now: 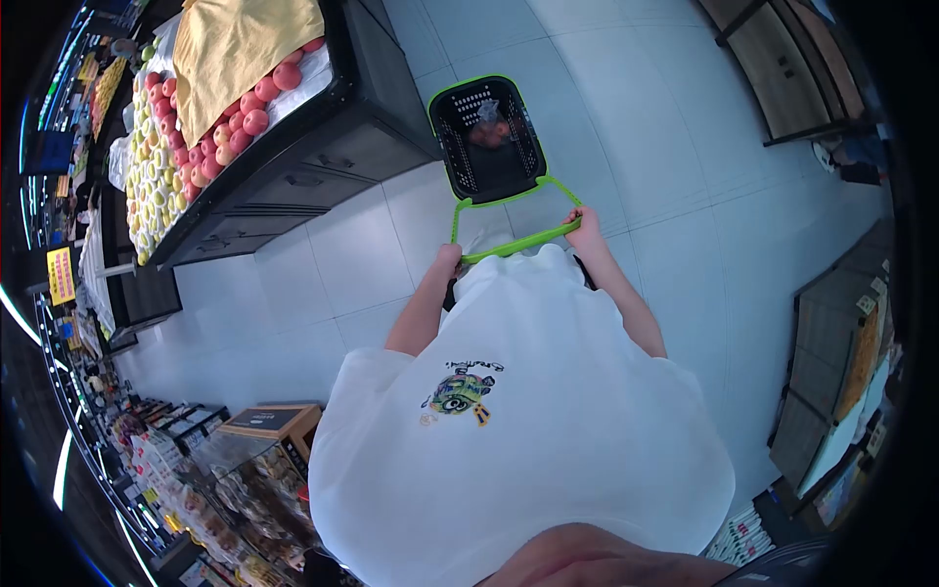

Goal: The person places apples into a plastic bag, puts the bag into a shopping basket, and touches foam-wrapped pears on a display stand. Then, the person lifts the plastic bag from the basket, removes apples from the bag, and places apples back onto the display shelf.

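Observation:
A black shopping basket (468, 180) with a green rim stands on the floor in front of me, its long green handle (523, 242) tilted toward my body. My left hand (448, 257) is closed around the left end of the handle's crossbar. At the right end, my right hand (584, 225) is wrapped around the same bar. Inside the basket, toward its far right, lies a clear plastic bag of reddish round fruit (492, 132); I cannot tell the exact kind.
To the left stands a dark fruit stand (337, 161) with red apples (238, 119), wrapped pale fruit (152, 186) and a yellow cloth (238, 54). Packaged goods (259, 484) sit at lower left. Dark display units (827, 352) line the right; a person's shoe (824, 157) shows there.

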`<state>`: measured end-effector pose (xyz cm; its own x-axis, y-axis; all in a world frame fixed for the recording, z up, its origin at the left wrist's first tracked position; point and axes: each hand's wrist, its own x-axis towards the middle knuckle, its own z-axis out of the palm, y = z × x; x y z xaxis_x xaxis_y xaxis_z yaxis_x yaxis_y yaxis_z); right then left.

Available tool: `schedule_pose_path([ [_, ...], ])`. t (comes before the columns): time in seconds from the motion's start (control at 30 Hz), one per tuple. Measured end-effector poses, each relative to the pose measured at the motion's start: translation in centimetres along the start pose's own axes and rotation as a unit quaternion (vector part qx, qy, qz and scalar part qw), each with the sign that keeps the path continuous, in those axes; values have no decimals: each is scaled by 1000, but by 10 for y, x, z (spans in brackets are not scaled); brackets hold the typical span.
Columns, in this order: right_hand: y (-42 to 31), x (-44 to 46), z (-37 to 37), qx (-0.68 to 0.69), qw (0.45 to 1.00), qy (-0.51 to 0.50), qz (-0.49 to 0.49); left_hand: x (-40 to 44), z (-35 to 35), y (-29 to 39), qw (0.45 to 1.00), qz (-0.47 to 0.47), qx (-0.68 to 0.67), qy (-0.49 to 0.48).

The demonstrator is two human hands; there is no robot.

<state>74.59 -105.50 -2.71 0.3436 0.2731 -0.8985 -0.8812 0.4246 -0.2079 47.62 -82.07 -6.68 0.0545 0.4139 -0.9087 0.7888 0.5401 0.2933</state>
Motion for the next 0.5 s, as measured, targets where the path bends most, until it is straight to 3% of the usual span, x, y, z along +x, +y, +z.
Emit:
schedule_pose_path([
  [0.13, -37, 18, -12, -46, 998, -29, -19, 12, 49, -39, 997, 78, -17, 23],
  [0.2, -50, 23, -12, -56, 998, 21, -2, 37, 65, -61, 966, 206, 113, 108],
  [0.33, -62, 32, -1, -123, 991, -4, -52, 26, 84, -71, 973, 194, 87, 85],
  [0.4, -73, 31, 14, -88, 996, -9, -30, -22, 91, -47, 989, 101, -81, 66],
  [0.43, -78, 30, 17, -92, 995, -12, -30, -39, 92, -38, 989, 101, -85, 67],
  [0.5, -85, 27, 24, -72, 997, -35, 4, -64, 82, -15, 994, -5, -113, 2],
])
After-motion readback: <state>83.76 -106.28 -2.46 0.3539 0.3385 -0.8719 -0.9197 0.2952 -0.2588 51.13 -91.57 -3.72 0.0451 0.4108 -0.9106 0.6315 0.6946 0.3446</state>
